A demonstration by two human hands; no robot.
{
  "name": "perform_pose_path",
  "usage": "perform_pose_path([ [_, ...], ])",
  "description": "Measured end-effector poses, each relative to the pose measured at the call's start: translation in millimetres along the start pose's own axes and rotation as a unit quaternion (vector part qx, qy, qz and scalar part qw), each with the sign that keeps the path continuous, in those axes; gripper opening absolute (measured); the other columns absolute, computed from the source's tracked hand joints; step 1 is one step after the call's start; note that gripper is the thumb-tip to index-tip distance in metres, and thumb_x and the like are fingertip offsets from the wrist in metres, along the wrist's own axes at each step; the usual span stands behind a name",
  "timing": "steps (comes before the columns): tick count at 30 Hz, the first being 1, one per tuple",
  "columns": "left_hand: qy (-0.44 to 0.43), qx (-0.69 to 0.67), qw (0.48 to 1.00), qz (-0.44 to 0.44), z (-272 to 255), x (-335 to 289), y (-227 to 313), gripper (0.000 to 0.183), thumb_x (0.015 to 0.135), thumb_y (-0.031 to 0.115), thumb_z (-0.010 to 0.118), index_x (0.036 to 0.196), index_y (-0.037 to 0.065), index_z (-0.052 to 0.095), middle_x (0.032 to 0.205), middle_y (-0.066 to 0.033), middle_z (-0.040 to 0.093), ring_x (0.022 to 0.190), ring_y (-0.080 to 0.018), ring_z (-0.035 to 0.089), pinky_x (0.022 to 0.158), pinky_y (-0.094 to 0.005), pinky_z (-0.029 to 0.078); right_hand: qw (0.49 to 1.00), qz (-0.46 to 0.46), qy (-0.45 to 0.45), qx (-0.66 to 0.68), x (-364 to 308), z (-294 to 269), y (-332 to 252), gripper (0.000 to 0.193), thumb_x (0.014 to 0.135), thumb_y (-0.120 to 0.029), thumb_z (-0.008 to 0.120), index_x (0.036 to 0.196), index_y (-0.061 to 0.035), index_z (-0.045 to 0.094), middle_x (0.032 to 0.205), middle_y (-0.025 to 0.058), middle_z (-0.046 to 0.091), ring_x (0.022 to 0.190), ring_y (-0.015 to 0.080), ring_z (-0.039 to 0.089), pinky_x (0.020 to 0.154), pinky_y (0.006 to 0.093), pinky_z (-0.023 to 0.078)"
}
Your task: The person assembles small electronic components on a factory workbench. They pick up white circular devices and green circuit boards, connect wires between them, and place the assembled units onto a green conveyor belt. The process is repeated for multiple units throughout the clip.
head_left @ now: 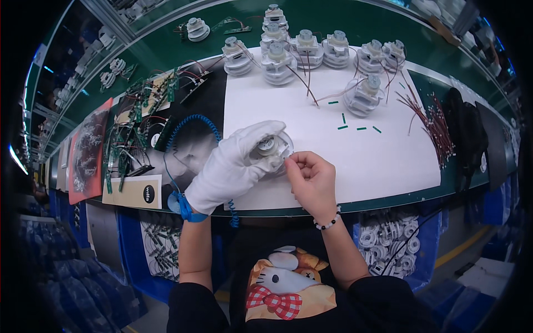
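Note:
My left hand (227, 166), in a white glove with a blue wrist strap (184, 206), is closed round a white round plastic assembly (270, 146) with a knob-like part on top. It is held above the near part of the white sheet (383, 155). My bare right hand (313, 183) is pinched at the right edge of that assembly; what lies between thumb and forefinger is too small to make out. Beyond my hands, several small green strips (343, 118) lie on the sheet. A similar white assembly (363, 95) with wires stands to their right.
Several more white assemblies (277, 64) stand along the sheet's far edge. Loose reddish-brown wires (430, 125) are bunched at the right. Green circuit boards (133, 111) with wires are heaped at the left, near the blue coiled cord (191, 117). Blue bins (133, 261) of parts sit below the table.

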State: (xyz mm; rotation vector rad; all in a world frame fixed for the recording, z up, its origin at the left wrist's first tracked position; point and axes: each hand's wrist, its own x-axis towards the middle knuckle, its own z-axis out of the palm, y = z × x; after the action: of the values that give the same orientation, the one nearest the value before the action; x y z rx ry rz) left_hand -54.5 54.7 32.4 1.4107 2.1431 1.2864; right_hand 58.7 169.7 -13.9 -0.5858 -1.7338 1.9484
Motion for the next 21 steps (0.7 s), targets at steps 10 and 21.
perform_pose_path([
  [10,0.011,-0.043,0.997,-0.062,7.7,-1.4,-7.2,0.049,0.072,0.007,0.070,0.118,0.006,0.053,0.106,-0.0116,0.059,0.093,-0.0229,0.058,0.080,-0.0291,0.047,0.994,0.086,-0.050,0.042,4.1,-5.7,-6.3,0.010,0.081,-0.004,0.059,0.079,0.0060,0.060,0.059,-0.0023,0.056,0.047,-0.0011,0.045,0.041,0.0151,0.032],
  [21,0.025,-0.058,0.998,-0.020,5.1,-6.5,-1.3,0.045,0.079,0.013,0.065,0.121,0.007,0.050,0.109,-0.0152,0.058,0.094,-0.0247,0.060,0.078,-0.0286,0.048,0.995,0.053,-0.022,0.084,1.5,6.5,1.0,0.012,0.084,-0.005,0.057,0.086,0.0066,0.058,0.066,0.0043,0.059,0.046,0.0044,0.051,0.038,0.0180,0.041],
])
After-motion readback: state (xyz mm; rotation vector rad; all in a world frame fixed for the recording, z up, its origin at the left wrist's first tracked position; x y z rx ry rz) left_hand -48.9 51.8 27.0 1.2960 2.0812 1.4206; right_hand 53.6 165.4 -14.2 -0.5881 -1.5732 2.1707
